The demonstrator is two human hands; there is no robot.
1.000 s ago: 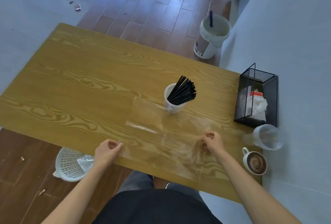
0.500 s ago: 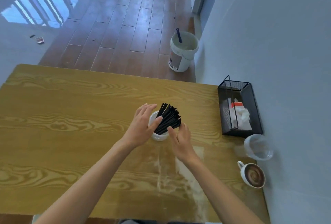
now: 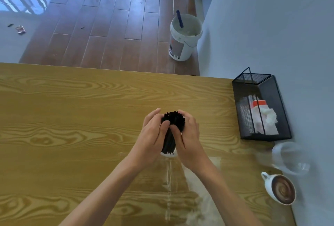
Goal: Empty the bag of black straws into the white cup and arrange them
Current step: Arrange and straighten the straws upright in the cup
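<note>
Left hand: our left hand (image 3: 152, 136) was curled round the left side of the black straws (image 3: 172, 128), the thumb pressing on the front of the bundle.
Right hand: our right hand (image 3: 188, 135) wrapped the other side in the same way, its thumb just beside the left one.
Reason of the grip: we judged that both hands squeezed the bundle from two sides to gather the straws upright and together.
Straws: they stood in the white cup (image 3: 169, 154), of which only a bit of the rim showed below our hands.
Bag: the clear bag (image 3: 197, 186) lay flat and empty on the table (image 3: 72, 126), near us, so the pouring looked done.
Right side: a mesh holder (image 3: 262, 110), a clear glass (image 3: 287, 157) and a coffee cup (image 3: 280, 189) stood well apart, by the wall.
</note>
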